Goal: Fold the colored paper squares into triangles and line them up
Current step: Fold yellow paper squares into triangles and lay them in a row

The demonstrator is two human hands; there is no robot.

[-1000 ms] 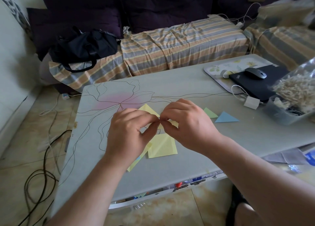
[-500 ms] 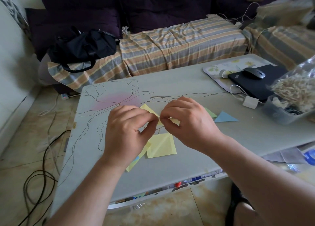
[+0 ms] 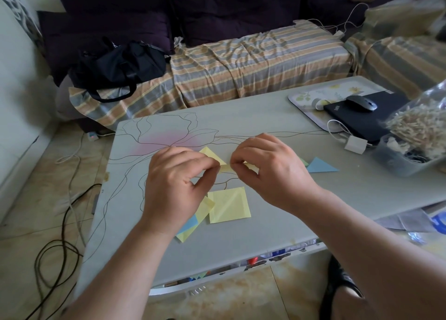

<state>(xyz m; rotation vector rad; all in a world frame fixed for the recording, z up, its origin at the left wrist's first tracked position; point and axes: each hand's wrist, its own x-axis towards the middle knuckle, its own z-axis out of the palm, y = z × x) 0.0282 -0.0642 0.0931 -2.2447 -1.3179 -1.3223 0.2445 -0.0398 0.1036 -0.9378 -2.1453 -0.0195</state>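
Two hands pinch one yellow paper piece [image 3: 225, 167] above the grey surface [image 3: 277, 225]. Left hand [image 3: 176, 187] nips its left end with thumb and finger, and right hand [image 3: 272, 172] nips the right end. Below them a yellow paper square [image 3: 229, 205] lies flat. By the right hand sits a blue paper triangle [image 3: 319, 166].

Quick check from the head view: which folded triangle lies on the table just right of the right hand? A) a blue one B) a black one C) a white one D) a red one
A: the blue triangle lies flat on the table just right of the right hand, while both that hand and the left hand pinch a yellow paper.
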